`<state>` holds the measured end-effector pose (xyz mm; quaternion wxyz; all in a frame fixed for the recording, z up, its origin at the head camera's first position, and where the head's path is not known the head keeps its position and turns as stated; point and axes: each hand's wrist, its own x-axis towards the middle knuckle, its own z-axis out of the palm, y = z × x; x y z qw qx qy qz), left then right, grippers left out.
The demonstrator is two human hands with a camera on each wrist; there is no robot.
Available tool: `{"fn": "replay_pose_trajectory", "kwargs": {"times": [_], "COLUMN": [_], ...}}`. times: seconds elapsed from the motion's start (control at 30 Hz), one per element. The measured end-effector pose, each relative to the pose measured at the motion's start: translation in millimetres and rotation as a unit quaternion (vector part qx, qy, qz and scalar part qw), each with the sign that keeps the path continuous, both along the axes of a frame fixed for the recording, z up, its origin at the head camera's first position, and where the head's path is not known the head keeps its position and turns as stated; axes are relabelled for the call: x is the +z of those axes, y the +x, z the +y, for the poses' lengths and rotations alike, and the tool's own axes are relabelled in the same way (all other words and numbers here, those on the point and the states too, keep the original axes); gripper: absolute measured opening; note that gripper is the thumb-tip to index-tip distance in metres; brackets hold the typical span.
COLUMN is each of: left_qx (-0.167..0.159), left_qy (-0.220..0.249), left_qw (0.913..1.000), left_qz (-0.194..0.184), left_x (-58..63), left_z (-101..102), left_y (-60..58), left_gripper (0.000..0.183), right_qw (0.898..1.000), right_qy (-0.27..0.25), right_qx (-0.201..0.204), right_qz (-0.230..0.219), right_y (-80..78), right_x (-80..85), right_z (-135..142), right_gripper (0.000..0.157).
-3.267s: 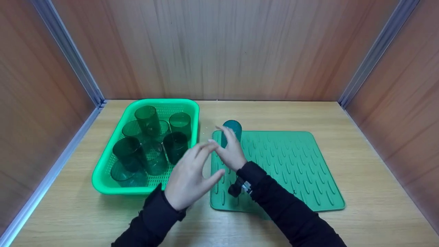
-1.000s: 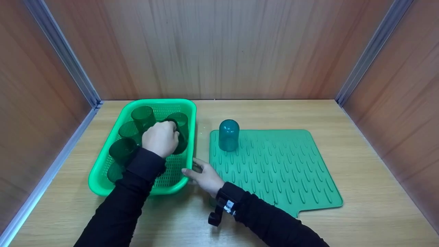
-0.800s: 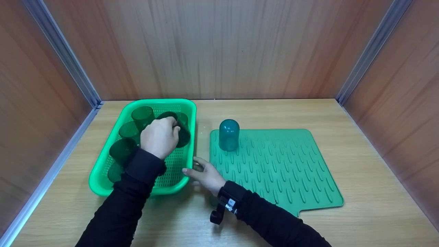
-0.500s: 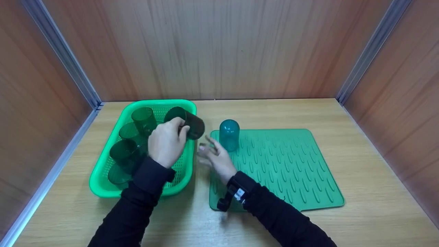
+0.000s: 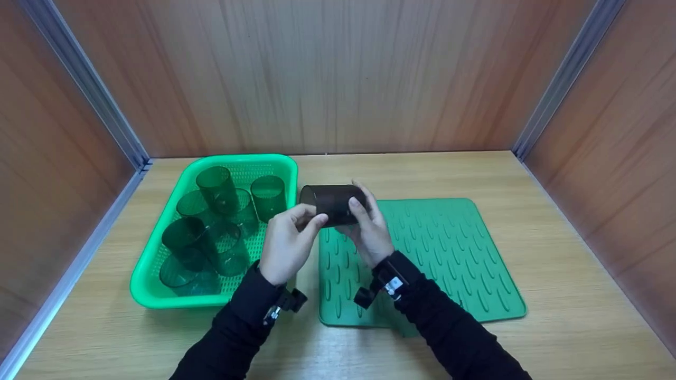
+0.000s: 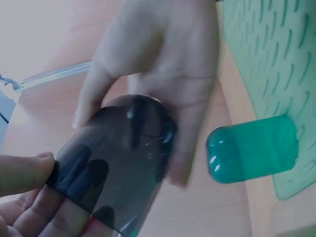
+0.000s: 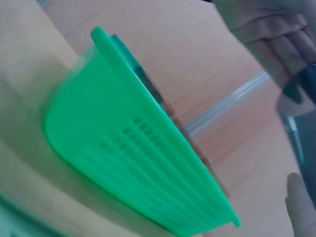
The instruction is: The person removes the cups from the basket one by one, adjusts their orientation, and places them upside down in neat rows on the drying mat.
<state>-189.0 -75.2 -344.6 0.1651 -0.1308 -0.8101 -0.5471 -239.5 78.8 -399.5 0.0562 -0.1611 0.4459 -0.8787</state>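
Observation:
Both hands hold a dark smoky tumbler (image 5: 334,199) on its side between the basket and the mat, mouth to the left. My left hand (image 5: 289,240) pinches its rim, thumb outside; the left wrist view shows fingers through the clear wall of the tumbler (image 6: 121,163). My right hand (image 5: 371,235) holds the base end, thumb on the near side and fingers behind. A teal tumbler (image 6: 252,150) stands upside down on the mat's corner in the left wrist view; in the head view the hands and dark tumbler hide it.
A green plastic basket (image 5: 179,302) on the left holds several tinted tumblers (image 5: 268,196), some leaning on others. To the right lies a green ridged drying mat (image 5: 438,258). Wooden panels (image 5: 338,79) enclose the back and both sides.
My left hand has lifted the dark tumbler out of the basket and carried it right, turning it sideways. My right hand left the basket's side and took hold of the tumbler's base end.

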Motion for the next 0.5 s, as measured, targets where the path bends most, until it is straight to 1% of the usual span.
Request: {"fn": "replay_pose_trajectory", "kwargs": {"times": [0.1, 0.23, 0.37, 0.43, 0.5], "left_qx": [-0.008, -0.025, -0.039, -0.046, -0.06], "left_qy": [0.006, 0.004, -0.015, -0.019, -0.02], "left_qw": [0.9999, 0.9996, 0.9986, 0.9981, 0.9974], "left_qz": [-0.006, -0.014, -0.033, -0.036, -0.035], "left_x": [-6.5, -14.6, -22.8, -26.7, -30.9], "left_z": [4.5, 11.6, 19.2, 22.4, 24.3], "left_y": [0.6, 3.0, 5.5, 5.9, 5.2], "left_gripper": [0.011, 0.011, 0.013, 0.013, 0.014], "right_qw": [0.999, 0.995, 0.987, 0.982, 0.978], "right_qy": [0.038, 0.082, 0.136, 0.163, 0.185], "right_qx": [-0.029, -0.05, -0.069, -0.077, -0.084], "right_qz": [0.009, 0.029, 0.046, 0.049, 0.053], "right_y": [0.5, 0.2, -0.9, -1.6, -2.7], "right_x": [3.0, 4.5, 4.0, 3.8, 3.7], "right_z": [11.1, 25.5, 39.5, 45.8, 51.5], "right_gripper": [0.058, 0.056, 0.053, 0.052, 0.05]}}
